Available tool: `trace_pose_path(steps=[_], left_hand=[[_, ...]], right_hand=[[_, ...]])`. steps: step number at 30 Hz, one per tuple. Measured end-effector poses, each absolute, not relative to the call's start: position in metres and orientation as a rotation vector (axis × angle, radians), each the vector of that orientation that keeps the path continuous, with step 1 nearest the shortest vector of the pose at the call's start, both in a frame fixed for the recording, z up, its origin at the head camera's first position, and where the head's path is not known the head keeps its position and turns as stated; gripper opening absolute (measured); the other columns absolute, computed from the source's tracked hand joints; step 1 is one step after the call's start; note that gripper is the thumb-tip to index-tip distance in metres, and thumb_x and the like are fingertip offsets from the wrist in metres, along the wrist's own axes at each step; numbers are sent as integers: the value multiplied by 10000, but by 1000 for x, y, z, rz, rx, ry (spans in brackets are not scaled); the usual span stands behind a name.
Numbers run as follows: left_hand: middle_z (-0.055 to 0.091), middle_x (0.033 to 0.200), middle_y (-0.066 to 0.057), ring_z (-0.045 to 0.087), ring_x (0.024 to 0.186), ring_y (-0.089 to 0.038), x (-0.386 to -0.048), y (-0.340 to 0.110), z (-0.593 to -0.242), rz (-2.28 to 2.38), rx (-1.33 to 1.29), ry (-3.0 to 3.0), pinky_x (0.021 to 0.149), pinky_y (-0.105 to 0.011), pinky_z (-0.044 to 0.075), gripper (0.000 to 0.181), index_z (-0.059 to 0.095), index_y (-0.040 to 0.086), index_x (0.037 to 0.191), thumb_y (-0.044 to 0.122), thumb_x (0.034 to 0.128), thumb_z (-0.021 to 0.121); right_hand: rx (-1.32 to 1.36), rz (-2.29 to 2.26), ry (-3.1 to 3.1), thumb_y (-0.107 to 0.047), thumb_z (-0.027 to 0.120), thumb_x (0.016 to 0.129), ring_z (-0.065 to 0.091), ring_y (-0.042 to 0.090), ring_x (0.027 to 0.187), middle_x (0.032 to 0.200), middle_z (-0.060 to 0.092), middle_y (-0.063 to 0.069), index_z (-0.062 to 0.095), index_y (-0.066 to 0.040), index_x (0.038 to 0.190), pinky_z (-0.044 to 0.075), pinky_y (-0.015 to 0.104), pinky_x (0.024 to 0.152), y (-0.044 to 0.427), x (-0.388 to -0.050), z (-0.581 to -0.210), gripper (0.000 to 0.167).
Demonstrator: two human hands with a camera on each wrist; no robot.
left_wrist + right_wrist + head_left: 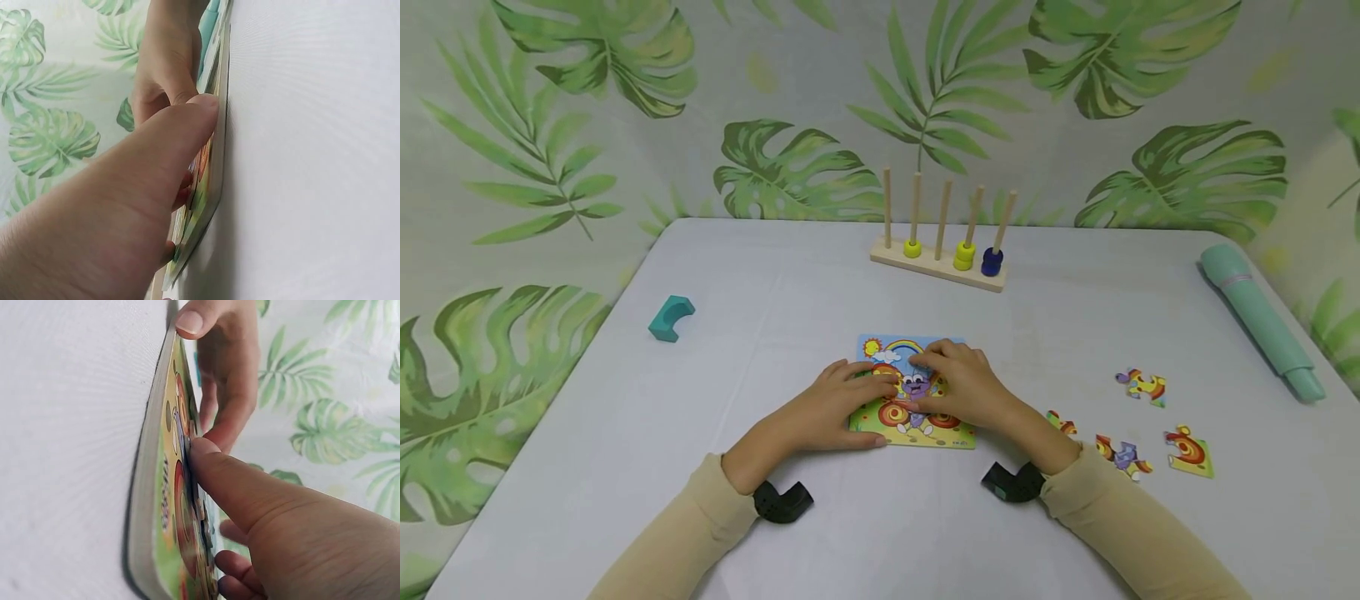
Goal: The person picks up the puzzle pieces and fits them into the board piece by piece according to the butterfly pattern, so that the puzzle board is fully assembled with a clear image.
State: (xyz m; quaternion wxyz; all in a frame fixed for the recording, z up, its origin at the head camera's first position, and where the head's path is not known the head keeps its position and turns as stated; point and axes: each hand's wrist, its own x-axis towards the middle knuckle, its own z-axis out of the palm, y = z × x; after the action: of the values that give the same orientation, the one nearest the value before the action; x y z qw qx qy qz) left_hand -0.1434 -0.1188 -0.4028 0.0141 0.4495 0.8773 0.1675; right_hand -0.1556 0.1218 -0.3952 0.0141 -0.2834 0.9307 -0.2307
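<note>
A puzzle board (917,437) with a cartoon butterfly, rainbow and sun lies on the white table under both hands. My left hand (838,404) rests on its left side, fingers stretched over the picture and thumb at the near edge. From the right, my right hand (966,383) has thumb and fingers around a puzzle piece (916,384) with the butterfly's face, near the middle of the board. In the right wrist view the thumb tip touches the edge of a piece, and some pieces stand slightly raised from the board (150,512). The right palm hides part of the picture.
Several loose puzzle pieces (1189,451) lie to the right, one partly behind the right forearm. A wooden peg stand (936,265) with yellow and blue beads stands at the back. A teal arched block (670,319) is at left, a mint-green microphone-shaped object (1262,321) at right.
</note>
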Motion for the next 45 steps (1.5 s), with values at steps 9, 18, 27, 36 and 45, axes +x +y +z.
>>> trace_pose_path(steps=[9, 18, 27, 36, 45], left_hand=[[385, 1369, 75, 271, 1263, -216, -146, -118, -401, 471, 1456, 2734, 1001, -453, 195, 567, 486, 242, 1281, 561, 814, 526], [391, 1356, 84, 309, 1225, -229, -149, -118, -397, 449, 1428, 2709, 1000, -424, 203, 501, 539, 285, 1205, 559, 786, 570], [391, 1359, 95, 308, 1227, -250, -148, -117, -401, 513, 1433, 2690, 1003, -431, 193, 512, 542, 278, 1211, 565, 787, 568], [376, 1365, 106, 282, 1239, -225, -149, -116, -400, 508, 1415, 2693, 1006, -421, 181, 516, 521, 296, 1227, 560, 786, 572], [345, 1378, 134, 264, 1247, -196, -150, -117, -404, 479, 1391, 2704, 1016, -394, 160, 521, 502, 334, 1232, 597, 784, 543]], right_hand=[[-886, -818, 2873, -438, 712, 727, 417, 234, 1072, 1150, 495, 37, 604, -179, 1143, 289, 439, 838, 122, -158, -399, 502], [-881, -811, 2867, -447, 701, 735, 412, 244, 1092, 1169, 489, 44, 594, -184, 1151, 276, 456, 853, 119, -157, -400, 504], [-833, -809, 2781, -427, 670, 775, 382, 282, 1146, 1225, 457, 86, 542, -147, 1224, 245, 497, 898, 122, -152, -391, 544], [-884, -1104, 2717, -289, 708, 776, 340, 256, 1209, 1294, 403, 63, 454, -88, 1283, 299, 505, 961, 165, -137, -356, 602], [-802, -1204, 3041, -25, 795, 641, 350, 65, 1156, 1266, 440, 0, 449, -105, 1300, 316, 294, 962, 250, -109, -338, 749]])
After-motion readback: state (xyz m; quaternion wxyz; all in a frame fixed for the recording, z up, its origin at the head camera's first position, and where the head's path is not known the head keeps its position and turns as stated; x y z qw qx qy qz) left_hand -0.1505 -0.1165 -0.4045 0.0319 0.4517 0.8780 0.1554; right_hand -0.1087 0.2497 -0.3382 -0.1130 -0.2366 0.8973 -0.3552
